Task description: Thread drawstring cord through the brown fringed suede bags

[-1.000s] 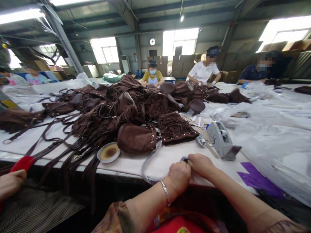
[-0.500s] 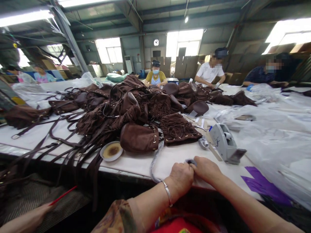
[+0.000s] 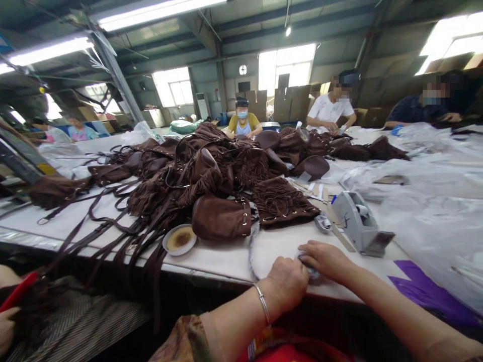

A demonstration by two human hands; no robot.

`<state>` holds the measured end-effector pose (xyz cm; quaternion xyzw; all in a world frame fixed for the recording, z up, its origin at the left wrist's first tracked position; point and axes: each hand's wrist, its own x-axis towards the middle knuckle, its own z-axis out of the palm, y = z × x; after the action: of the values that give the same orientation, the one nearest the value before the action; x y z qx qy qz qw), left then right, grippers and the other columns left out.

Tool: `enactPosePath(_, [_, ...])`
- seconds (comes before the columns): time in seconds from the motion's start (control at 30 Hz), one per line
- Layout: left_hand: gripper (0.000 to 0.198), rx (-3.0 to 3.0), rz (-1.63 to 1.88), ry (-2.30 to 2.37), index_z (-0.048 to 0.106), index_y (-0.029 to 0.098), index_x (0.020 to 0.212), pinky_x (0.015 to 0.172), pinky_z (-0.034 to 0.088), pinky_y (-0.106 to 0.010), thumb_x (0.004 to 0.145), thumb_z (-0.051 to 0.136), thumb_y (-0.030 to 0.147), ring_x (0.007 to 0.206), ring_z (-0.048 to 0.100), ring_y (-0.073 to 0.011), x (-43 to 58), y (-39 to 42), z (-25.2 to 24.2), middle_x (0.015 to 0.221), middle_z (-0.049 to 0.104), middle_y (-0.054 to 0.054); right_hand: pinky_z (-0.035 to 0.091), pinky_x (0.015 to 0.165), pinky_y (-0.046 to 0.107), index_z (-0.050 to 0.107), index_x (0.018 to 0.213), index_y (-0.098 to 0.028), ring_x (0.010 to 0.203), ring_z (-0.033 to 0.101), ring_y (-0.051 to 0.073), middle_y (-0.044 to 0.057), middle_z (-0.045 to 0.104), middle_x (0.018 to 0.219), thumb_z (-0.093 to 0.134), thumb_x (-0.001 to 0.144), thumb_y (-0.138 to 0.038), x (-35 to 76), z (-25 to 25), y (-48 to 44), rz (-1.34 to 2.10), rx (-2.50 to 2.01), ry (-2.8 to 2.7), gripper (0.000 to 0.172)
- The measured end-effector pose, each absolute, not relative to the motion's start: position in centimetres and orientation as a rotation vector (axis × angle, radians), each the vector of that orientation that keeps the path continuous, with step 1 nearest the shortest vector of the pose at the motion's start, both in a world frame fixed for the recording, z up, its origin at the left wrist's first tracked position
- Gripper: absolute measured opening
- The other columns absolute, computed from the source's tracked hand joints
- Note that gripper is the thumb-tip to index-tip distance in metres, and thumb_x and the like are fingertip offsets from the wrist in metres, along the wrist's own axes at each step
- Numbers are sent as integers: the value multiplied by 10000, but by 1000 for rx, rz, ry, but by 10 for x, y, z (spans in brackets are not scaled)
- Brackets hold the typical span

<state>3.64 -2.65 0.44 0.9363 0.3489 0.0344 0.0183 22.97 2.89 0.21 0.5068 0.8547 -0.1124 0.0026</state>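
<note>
At the table's near edge my left hand is closed in a fist, a metal bangle on its wrist. My right hand is beside it, fingers curled over a crumpled grey bundle that both hands grip; its material is hard to make out. A soft grey strip runs along the tabletop from near my left wrist up to the brown bags. The closest are a smooth brown drawstring bag with metal eyelets and a fringed brown bag, both lying on their sides.
A big pile of brown bags with trailing straps covers the table's middle. A dish of yellowish paste, a grey tape dispenser, purple sheet and clear plastic lie around. At lower left, another person's hand holds something red.
My right hand has shifted over the grey bundle, and more of it shows under the fingers. The view has turned slightly left. The neighbour's red item has moved left.
</note>
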Motion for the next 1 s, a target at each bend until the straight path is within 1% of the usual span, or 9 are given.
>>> enactPosePath(0.1, [159, 2870, 169, 1154, 569, 111, 1041, 700, 538, -379, 930, 461, 149, 847, 647, -247, 48, -24, -5, 955, 658, -106, 442, 714, 322, 709, 1014, -168, 938, 685, 288, 153, 738, 996, 513, 906, -479, 223, 2, 21, -377, 1952, 2380, 382])
enactPosePath(0.2, [146, 2835, 180, 1209, 570, 118, 1030, 715, 538, -388, 924, 470, 126, 857, 649, -252, 60, -21, -11, 949, 660, -96, 428, 676, 319, 717, 915, -150, 906, 700, 290, 172, 746, 953, 449, 938, -349, 218, 8, 15, -336, 2012, 2214, 335])
enactPosePath(0.3, [140, 2810, 131, 1218, 571, 130, 1028, 703, 540, -381, 946, 459, 141, 856, 658, -251, 65, -21, -9, 959, 669, -93, 416, 677, 310, 726, 932, -147, 912, 702, 285, 170, 749, 975, 443, 932, -260, 220, 17, 19, -279, 1863, 2302, 304])
enactPosePath(0.37, [146, 2803, 109, 1184, 566, 144, 1050, 702, 543, -375, 959, 513, 245, 845, 665, -249, 60, -23, -3, 959, 675, -85, 410, 683, 302, 730, 918, -157, 900, 701, 278, 152, 754, 955, 479, 925, -278, 227, 22, 25, -269, 1662, 2448, 278])
enactPosePath(0.47, [270, 2806, 89, 1169, 560, 166, 1089, 705, 544, -374, 935, 581, 387, 813, 668, -251, 46, -24, 5, 941, 679, -74, 402, 690, 285, 727, 900, -163, 879, 699, 252, 126, 756, 917, 492, 928, -282, 237, 24, 33, -237, 1398, 2622, 265])
enactPosePath(0.57, [148, 2837, 73, 1139, 583, 175, 1049, 716, 539, -354, 960, 514, 272, 818, 666, -236, 36, -18, 6, 938, 678, -69, 405, 701, 276, 719, 894, -170, 876, 693, 232, 112, 751, 912, 484, 938, -277, 241, 21, 38, -219, 1300, 2687, 263])
enactPosePath(0.63, [127, 2852, 94, 1103, 601, 168, 992, 728, 537, -342, 952, 483, 192, 841, 663, -230, 38, -13, 2, 946, 677, -70, 414, 708, 277, 715, 912, -182, 880, 690, 228, 107, 746, 940, 468, 954, -310, 240, 18, 37, -227, 1360, 2679, 281])
enactPosePath(0.8, [173, 2870, 224, 1159, 601, 124, 1047, 715, 543, -365, 941, 466, 144, 836, 651, -244, 63, -9, -15, 949, 671, -91, 453, 716, 322, 703, 982, -166, 935, 690, 287, 162, 737, 987, 467, 935, -495, 232, 10, 27, -269, 1972, 2283, 407])
enactPosePath(1.0, [188, 2869, 231, 1127, 580, 120, 1054, 683, 540, -362, 962, 418, 148, 822, 646, -237, 72, -15, -12, 944, 663, -97, 457, 730, 349, 690, 1013, -154, 971, 693, 306, 178, 735, 1020, 458, 902, -275, 227, 10, 28, -336, 1949, 2191, 284])
